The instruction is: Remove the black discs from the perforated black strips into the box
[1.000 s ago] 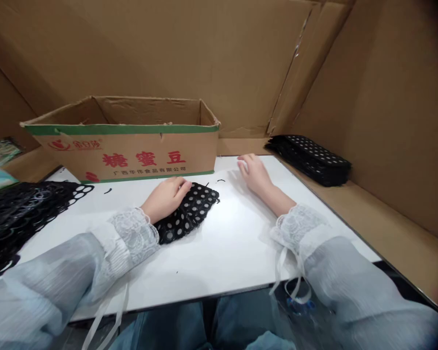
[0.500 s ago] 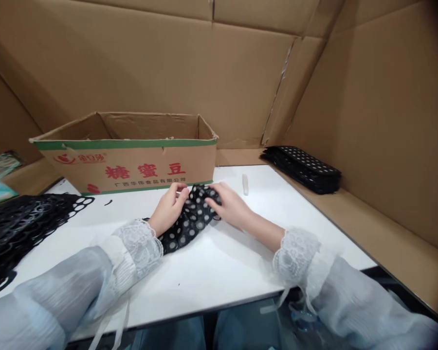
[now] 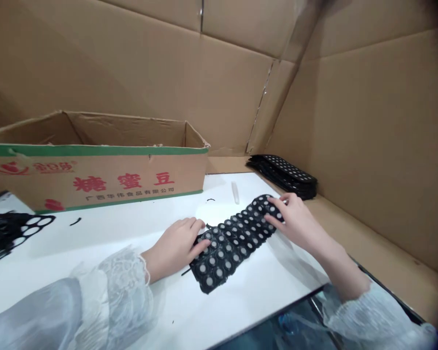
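Observation:
A black strip with rows of pale round dots (image 3: 237, 238) lies slantwise over the white table, stretched between my two hands. My left hand (image 3: 178, 248) grips its near left end, the thumb on top and the other fingers along the far edge. At the far right end, my right hand (image 3: 295, 221) pinches the strip, which bends up a little there. A small pale translucent stick (image 3: 235, 192) lies on the table beyond the strip. Thin black scraps, one of them a short curved piece (image 3: 75, 221), are scattered about.
An open cardboard box (image 3: 105, 180) with red lettering stands at the back left. Black netting with round holes (image 3: 10, 236) lies at the left edge. A stack of black dotted pieces (image 3: 282, 175) rests at the right. Cardboard walls (image 3: 142, 63) enclose the white table (image 3: 95, 233).
My right hand came from the back of the table, uncovering the pale stick, and took hold of the dotted strip. The strip has been spread out longer and rightward. The view has turned right.

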### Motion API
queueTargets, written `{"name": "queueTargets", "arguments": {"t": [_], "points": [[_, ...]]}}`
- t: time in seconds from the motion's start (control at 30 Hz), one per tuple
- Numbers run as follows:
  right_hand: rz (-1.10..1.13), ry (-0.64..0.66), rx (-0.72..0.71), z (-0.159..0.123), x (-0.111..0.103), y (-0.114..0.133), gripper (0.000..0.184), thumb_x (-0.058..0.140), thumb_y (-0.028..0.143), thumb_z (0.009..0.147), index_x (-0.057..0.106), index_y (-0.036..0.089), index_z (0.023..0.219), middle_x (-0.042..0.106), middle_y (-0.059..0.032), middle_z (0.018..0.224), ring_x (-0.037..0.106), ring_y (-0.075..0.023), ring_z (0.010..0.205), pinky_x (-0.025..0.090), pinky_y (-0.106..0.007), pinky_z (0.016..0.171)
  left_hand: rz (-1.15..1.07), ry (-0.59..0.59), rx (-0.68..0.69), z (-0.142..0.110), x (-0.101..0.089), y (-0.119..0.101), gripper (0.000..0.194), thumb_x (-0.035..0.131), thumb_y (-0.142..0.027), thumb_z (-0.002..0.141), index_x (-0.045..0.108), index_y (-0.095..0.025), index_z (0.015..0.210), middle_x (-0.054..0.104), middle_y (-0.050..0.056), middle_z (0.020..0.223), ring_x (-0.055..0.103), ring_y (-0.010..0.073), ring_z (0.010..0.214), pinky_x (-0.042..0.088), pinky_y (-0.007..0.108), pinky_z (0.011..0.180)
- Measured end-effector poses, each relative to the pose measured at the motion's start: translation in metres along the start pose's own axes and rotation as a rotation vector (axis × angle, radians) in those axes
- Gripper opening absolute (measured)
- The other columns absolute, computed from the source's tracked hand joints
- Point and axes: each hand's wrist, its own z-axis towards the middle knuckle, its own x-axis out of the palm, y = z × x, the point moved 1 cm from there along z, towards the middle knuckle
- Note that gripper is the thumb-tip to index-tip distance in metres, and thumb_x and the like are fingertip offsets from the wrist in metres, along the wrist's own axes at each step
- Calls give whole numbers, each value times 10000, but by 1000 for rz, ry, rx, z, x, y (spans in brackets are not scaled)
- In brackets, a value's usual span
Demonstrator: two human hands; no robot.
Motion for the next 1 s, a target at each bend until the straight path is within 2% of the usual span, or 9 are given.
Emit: {"name": "queueTargets", "arguments": {"t": [0.07,0.13,0.23,0.3,0.43,0.63,0.8,0.9,1.0], "points": [[-63,23,-86,2,-8,5,389,527,378,759,552,141,1066,426,-187,1157,410,-358,1095,377,-511,866,39,33,45,2,3,-1,229,369,-370,868,479,-183,938,553,49,886,506,209,843,397,362,757],[25,3,-196,9,-12,31,391,462,389,808,509,154,1117,404,-176,1219,383,-313,1144,356,-475,914,54,49,44,4,5,-2,210,364,-361,872,468,-179,864,544,37,832,498,199,785,400,359,722],[281,198,-552,24,4,87,418,430,452,819,463,193,1146,473,-126,1157,452,-237,1066,392,-396,885,79,19,28,5,7,0,195,339,-324,885,451,-170,843,536,47,855,489,203,800,399,368,725],[404,297,-679,33,25,115,434,396,500,819,473,162,1081,537,-107,1001,499,-209,913,422,-366,801,92,-19,10,5,8,3,161,314,-253,890,444,-158,886,528,67,902,483,206,835,399,364,738],[484,289,-634,40,59,128,420,398,567,784,481,157,819,519,-65,798,454,-182,759,412,-335,708,170,-26,-62,3,7,8,141,309,-182,874,444,-145,859,519,71,843,475,198,764,395,354,700],[579,413,-589,37,56,121,524,556,646,608,462,177,822,510,-40,808,468,-165,746,400,-283,633,168,-54,-125,3,5,17,216,364,-362,867,447,-168,820,515,55,825,471,209,764,373,359,683],[653,376,-409,35,57,115,374,538,549,703,467,181,702,474,-3,735,451,-116,642,363,-246,565,-90,-39,-125,8,0,21,292,292,-400,885,466,-183,794,520,34,808,471,190,790,369,347,734],[731,265,-280,36,55,110,330,479,476,782,452,176,648,453,8,659,434,-108,617,355,-243,571,-314,15,-145,9,-4,21,256,410,-442,835,455,-189,833,527,10,780,482,168,735,384,298,662],[727,236,-271,39,46,111,288,459,446,806,472,178,703,493,-6,715,459,-116,662,371,-254,614,-522,9,-184,9,-4,21,208,455,-387,820,443,-191,887,544,1,805,502,153,728,390,265,630]]}}
